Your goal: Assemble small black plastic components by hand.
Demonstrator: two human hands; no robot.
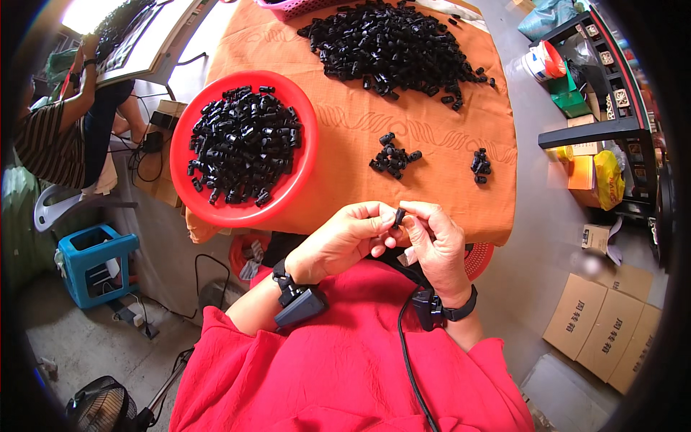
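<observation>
Between the fingertips of my left hand (358,229) and my right hand (434,241) is one small black plastic part (399,217), short and tube-like. Both hands pinch it just off the table's near edge. To the left on the table, a red basin (308,155) holds many similar black parts (241,144). A large heap of black parts (392,47) lies at the far side. Closer to me are a small cluster of parts (392,158) and, right of it, a smaller cluster (481,165).
An orange cloth (345,144) covers the table, with a pink basket (302,7) at its far edge. Blue stool (99,263) and fan (104,405) stand at left, where another person (54,137) sits. Right are a black rack (619,86) and cardboard boxes (604,327).
</observation>
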